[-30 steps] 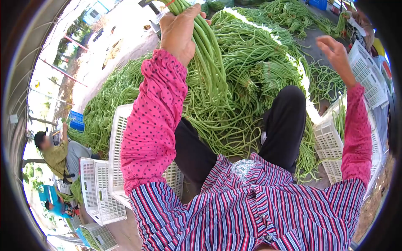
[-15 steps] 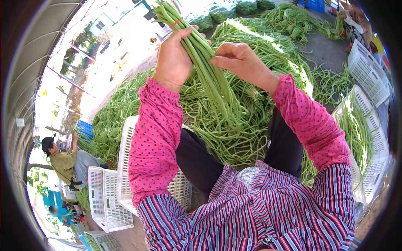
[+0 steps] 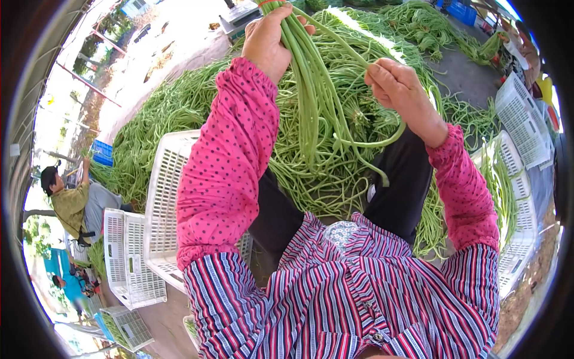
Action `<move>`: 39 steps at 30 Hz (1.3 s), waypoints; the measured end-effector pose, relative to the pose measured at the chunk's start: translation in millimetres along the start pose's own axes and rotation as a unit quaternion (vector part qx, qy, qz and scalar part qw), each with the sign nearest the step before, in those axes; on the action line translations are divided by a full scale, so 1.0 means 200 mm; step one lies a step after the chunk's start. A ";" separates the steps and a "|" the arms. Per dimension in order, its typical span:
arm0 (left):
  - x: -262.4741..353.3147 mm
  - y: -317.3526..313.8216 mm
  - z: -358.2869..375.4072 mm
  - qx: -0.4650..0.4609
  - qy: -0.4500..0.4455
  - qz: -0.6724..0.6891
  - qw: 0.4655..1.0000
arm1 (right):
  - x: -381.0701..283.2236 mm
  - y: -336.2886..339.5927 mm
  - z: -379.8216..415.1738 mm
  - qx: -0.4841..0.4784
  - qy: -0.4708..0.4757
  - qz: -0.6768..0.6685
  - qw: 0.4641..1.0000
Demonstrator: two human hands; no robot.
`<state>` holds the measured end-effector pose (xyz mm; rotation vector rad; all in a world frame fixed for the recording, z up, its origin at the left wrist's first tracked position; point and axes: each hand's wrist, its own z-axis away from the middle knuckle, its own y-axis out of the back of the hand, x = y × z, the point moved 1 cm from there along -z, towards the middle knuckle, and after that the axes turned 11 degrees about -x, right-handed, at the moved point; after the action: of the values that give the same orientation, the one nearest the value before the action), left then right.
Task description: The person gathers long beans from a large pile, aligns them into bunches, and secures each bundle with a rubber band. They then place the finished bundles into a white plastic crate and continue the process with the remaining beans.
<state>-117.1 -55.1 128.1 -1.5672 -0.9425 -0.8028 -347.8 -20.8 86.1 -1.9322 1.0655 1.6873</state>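
Bean bundle (image 3: 311, 90) clenched in left hand (image 3: 269, 42); right hand (image 3: 397, 90) pinching one bean (image 3: 373, 143) beside it could tug others loose.

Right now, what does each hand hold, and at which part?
The left hand grips a bunch of long beans near its upper end. The right hand pinches a single bean partway along its length.

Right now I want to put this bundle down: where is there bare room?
Bare grey floor shows between the big long bean pile and the white crates at right. Ahead and left, beans cover everything; the right-hand crate already holds beans.
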 end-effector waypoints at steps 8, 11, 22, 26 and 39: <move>0.11 0.23 -0.18 0.070 -0.098 0.030 0.992 | 0.04 0.53 0.51 0.254 -0.043 -0.014 0.966; 0.11 0.17 -0.06 0.014 -0.181 -0.223 0.958 | -0.20 0.97 0.69 0.343 0.059 0.121 0.929; 0.14 0.17 -0.23 -0.049 -0.057 -0.002 0.997 | 0.20 2.29 1.56 0.259 -0.200 0.764 0.557; 0.15 -0.05 -0.08 0.000 -0.058 -0.025 0.998 | 0.16 1.33 0.84 0.265 -0.075 0.517 0.811; 0.14 -0.33 0.03 -0.043 -0.090 -0.084 0.991 | -0.06 -0.10 -0.20 0.147 0.175 0.248 0.941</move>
<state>-163.5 -38.7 181.7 -1.6730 -1.1972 -0.8383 -305.8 -31.6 102.7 -1.9051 1.9540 1.3105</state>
